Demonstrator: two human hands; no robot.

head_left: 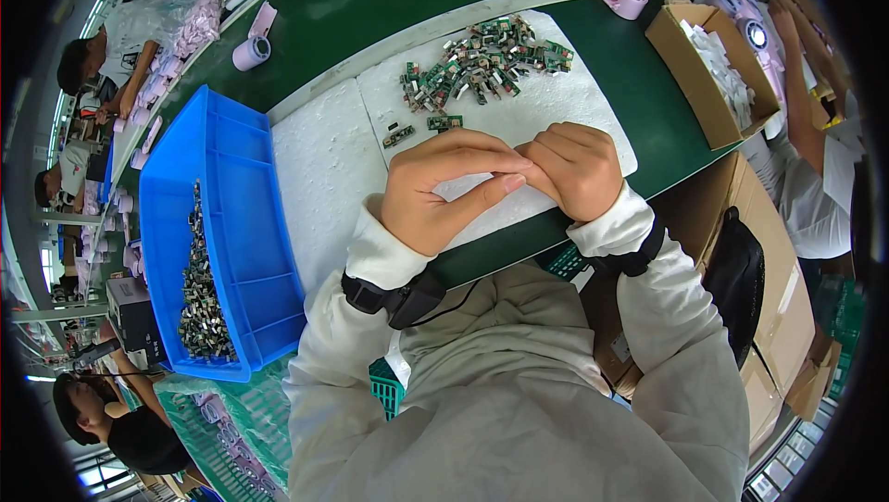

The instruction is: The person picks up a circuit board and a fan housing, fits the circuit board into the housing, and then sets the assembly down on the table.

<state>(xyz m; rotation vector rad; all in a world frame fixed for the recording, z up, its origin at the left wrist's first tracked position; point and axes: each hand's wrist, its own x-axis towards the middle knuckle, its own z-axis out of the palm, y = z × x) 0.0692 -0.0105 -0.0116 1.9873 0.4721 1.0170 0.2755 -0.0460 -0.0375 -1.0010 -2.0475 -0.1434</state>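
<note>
My left hand (449,185) and my right hand (582,169) meet over the near part of a white foam sheet (324,164). The left fingertips and thumb come together against the curled right fingers. Whatever they pinch, if anything, is hidden between them. Just beyond the hands lie a small green circuit board (444,122) and another small board (398,136), apart from the rest. Farther back on the foam is a loose heap of such boards (486,62), with metal parts on them.
At left stands a blue plastic bin (255,252) with many small boards (206,317) inside. An open cardboard box (718,122) of white pieces sits at right, near a pink device part (627,0). Another pink part (252,51) lies on the green table (370,2). Other people work on both sides.
</note>
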